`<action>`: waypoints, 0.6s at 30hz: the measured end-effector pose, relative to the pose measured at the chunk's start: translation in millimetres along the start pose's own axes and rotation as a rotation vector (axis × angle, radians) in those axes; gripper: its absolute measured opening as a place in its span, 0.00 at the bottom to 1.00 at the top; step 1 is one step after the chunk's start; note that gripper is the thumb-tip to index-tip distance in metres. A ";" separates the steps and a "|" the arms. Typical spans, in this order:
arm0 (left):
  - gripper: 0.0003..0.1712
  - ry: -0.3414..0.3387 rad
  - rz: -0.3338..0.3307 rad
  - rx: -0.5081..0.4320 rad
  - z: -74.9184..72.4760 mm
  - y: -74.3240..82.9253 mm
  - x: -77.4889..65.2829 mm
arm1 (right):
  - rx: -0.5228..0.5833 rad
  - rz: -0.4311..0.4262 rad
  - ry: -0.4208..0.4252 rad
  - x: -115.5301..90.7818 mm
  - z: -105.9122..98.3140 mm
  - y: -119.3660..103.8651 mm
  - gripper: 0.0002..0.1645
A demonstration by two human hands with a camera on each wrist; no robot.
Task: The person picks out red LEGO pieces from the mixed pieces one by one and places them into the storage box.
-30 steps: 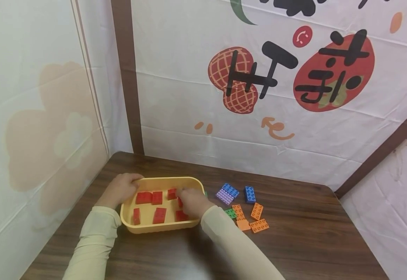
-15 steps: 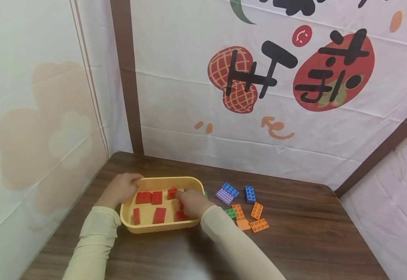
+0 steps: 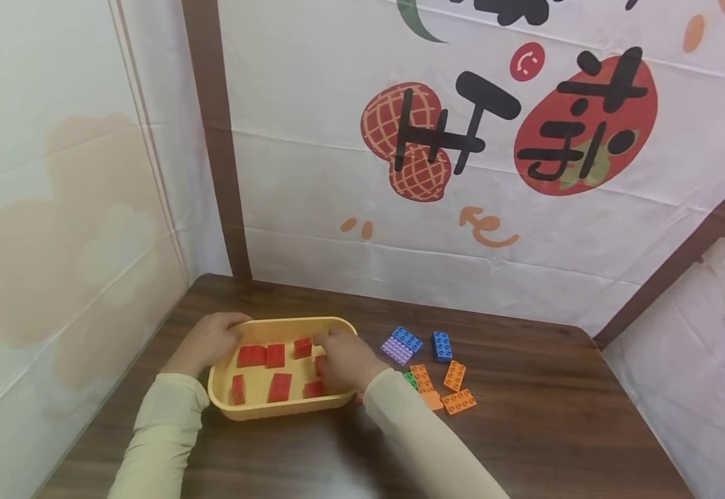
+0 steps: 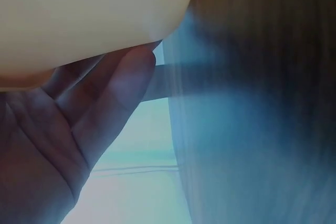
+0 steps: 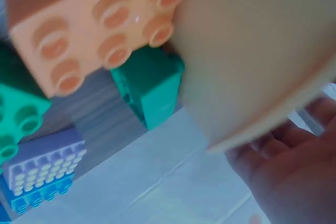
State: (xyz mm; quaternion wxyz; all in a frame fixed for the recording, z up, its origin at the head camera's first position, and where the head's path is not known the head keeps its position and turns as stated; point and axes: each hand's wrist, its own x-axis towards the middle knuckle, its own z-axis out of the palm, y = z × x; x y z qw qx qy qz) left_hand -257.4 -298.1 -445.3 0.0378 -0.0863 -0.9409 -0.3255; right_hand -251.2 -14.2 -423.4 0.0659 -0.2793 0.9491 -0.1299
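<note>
My left hand [image 3: 208, 339] grips the far-left corner of the yellow tray [image 3: 294, 410]. In the left wrist view the fingers [image 4: 118, 85] lie along the outside of its wall. My right hand [image 3: 346, 360] is over the tray's right end, its fingers reaching down inside past the rim. I cannot tell whether it holds a brick, since the fingertips are hidden. Several red toy bricks lie spread in the tray, among them a pair [image 3: 261, 356] at the back left and one brick [image 3: 279, 387] at the front middle. Another red brick [image 3: 319, 365] shows beside my right fingers.
Right of the tray lie orange bricks [image 3: 459, 401], a blue brick [image 3: 441, 346], and a blue and purple pair [image 3: 402, 345]. In the right wrist view an orange brick [image 5: 105, 24] and a green brick [image 5: 152, 87] stand close against the tray. A cloth wall [image 3: 312, 263] borders the table.
My right hand has shifted slightly right relative to the tray. The head view has turned a little, so everything sits farther left. The left hand keeps its hold on the tray.
</note>
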 end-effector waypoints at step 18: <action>0.20 -0.067 -0.039 0.043 -22.4 -51.9 -49.8 | 0.026 -0.010 0.116 -13.4 -8.6 23.4 0.25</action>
